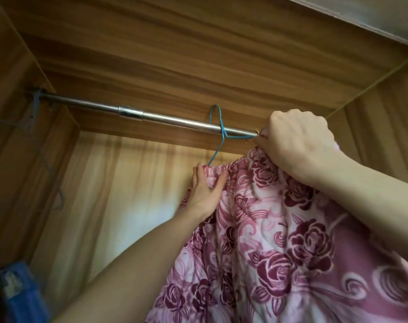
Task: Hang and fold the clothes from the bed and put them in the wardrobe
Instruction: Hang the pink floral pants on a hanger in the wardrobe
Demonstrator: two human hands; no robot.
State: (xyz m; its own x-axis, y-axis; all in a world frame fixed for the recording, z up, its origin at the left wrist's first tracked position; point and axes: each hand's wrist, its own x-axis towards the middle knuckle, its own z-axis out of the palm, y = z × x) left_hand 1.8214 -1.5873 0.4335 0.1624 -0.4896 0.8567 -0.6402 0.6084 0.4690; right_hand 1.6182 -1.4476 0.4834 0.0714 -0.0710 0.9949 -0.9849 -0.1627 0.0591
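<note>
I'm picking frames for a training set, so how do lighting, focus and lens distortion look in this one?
Head view: soft warm light, brightest on the wardrobe back panel; a glare streak along the metal rail; the blue hanger and floral garment are reasonably sharp; the empty hanger at far left and a blue object at the bottom left corner are blurred; wide-angle bending splays the wardrobe edges.

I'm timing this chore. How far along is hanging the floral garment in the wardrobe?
Done: the blue hanger is hooked over the rail. In hand: the left hand and right hand grip the floral garment at its top. Left: letting go. The bed is out of view.
</note>
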